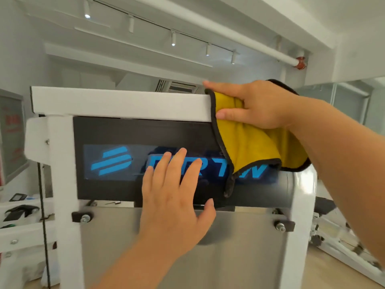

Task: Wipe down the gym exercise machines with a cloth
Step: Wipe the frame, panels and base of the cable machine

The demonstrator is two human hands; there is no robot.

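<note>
Pressed left hand (173, 201) flat, fingers straight, on black blue-lettered panel (108, 130). Above that panel's right end, clutched yellow dark-edged microfibre cloth (250, 147) in right hand (258, 103) over white top bar (120, 103); likely mid-wipe, next needing a drag toward the panel's left end.

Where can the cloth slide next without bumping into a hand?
The white bar is bare from its left end to the cloth. The black panel is free between the post and the left hand. Crowded: the bar's right end, under the right hand.
</note>
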